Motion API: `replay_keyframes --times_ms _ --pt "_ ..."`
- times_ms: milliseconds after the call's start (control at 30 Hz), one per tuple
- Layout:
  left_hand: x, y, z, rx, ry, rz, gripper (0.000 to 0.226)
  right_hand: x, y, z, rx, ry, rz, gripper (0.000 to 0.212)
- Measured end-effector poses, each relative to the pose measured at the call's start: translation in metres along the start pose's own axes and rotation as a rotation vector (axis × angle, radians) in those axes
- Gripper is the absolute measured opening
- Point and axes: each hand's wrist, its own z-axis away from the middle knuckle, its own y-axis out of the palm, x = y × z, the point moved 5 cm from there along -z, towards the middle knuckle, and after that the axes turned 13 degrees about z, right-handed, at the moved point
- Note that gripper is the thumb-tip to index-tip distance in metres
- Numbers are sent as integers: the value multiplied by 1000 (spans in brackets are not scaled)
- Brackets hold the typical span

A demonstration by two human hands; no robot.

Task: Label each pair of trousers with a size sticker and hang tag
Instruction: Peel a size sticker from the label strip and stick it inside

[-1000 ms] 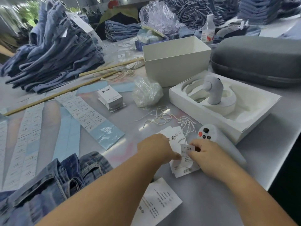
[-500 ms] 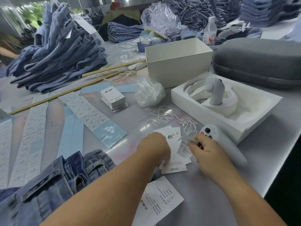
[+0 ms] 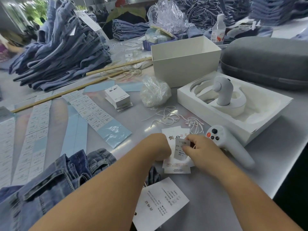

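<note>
Pinched in the right hand (image 3: pixel 202 151), a 1103# size sticker (image 3: pixel 181 150) is held over the hang tags (image 3: pixel 176 165) just beside the white controller (image 3: pixel 228 144). The left hand (image 3: pixel 157 146) is curled on the tags; its grip cannot be made out. A crooked or creased sticker is risked if the tags slide.

1. Bare worktop (image 3: pixel 216 202) lies open toward the near edge.
2. A white controller (image 3: pixel 228 144) and loose strings (image 3: pixel 176 117) crowd the far side.
3. Jeans (image 3: pixel 55 177) block the left.
</note>
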Motion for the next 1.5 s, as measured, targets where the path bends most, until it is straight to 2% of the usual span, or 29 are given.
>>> replay_keyframes --times_ms 100,200,333,467,600,733,867,1000,1167,1267,1333,1500 --pt "5 0 -2 21 19 -21 22 5 3 -10 29 -35 53 11" --pt "5 3 -5 25 25 -41 22 7 7 -16 73 -63 97 23" --pt "7 4 -8 23 19 -2 19 7 9 -22 120 -87 132 21" --pt "7 6 -11 25 16 -7 4 6 7 -24 148 -102 103 18" --pt "7 7 -14 -4 28 -40 20 5 8 -23 144 -105 34 18" --pt "6 7 -14 -6 31 -35 8 0 6 -22 102 -63 -35 14" --pt "6 6 -13 7 39 -34 7 2 4 -21 208 -81 -36 15" --pt "7 5 -13 7 24 11 9 7 8 -23 290 -97 46 8" --pt "7 5 -11 2 22 14 15 11 11 -25 253 -103 175 10" --pt "7 6 -13 13 16 6 6 9 12 -26 176 -100 252 17" --pt "7 6 -13 8 19 -4 14 8 13 -25 113 -96 288 17" --pt "7 5 -13 -8 36 24 6 10 19 -19 47 -83 376 15"
